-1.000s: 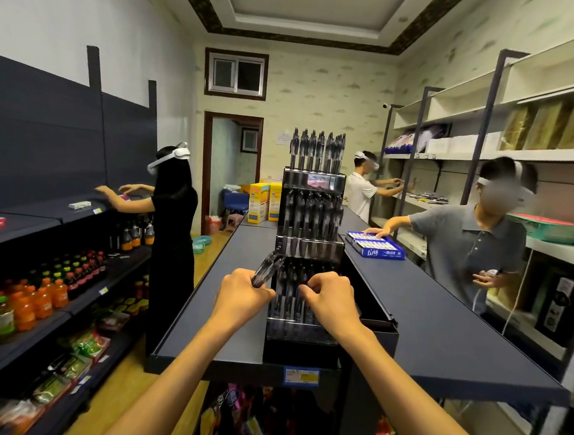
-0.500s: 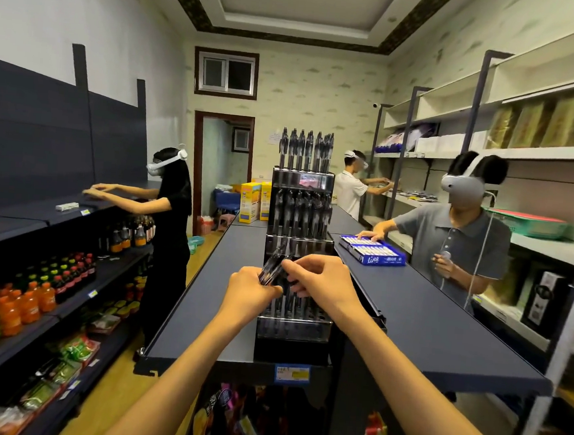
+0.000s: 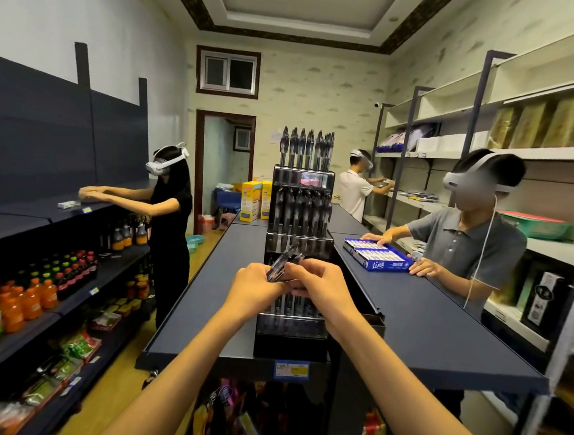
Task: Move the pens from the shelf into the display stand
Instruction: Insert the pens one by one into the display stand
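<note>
Item: pens (image 3: 283, 263) — a small bundle gripped in the left hand (image 3: 256, 288), long axis tilted up and away toward the display stand (image 3: 298, 239) just behind; right hand (image 3: 317, 288) alongside, fingertips pinching at the bundle, the nearer hand to draw one pen toward the stand's lower tier

Left hand (image 3: 256, 288) grips a bundle of pens (image 3: 284, 261); right hand (image 3: 321, 288) pinches it. Display stand (image 3: 297, 238) stands at 12 o'clock on the counter (image 3: 425, 324).
</note>
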Tool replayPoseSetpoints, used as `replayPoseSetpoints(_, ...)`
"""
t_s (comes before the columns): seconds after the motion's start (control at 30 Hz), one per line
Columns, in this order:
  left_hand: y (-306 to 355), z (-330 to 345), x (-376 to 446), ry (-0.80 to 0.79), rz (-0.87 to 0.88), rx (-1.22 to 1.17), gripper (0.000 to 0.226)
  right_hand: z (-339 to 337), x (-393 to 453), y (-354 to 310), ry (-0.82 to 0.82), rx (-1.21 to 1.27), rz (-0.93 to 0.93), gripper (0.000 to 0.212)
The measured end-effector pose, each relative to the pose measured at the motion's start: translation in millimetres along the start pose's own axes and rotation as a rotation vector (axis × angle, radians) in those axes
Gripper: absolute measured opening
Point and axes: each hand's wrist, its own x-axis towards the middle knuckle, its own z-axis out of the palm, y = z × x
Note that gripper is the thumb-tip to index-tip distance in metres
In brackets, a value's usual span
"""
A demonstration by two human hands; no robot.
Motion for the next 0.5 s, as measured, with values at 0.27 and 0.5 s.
replayPoseSetpoints(0.27, -27, -11, 0, 0.029, -0.091, 0.139, 0.037, -30, 26, -5, 0.250, 0.177, -0.012, 0.010)
replayPoseSetpoints(0.5, -29, -15, 1, 0.071, -0.105, 0.165, 0.029, -33, 32, 10, 0.296, -0.583, -0.229, 0.014)
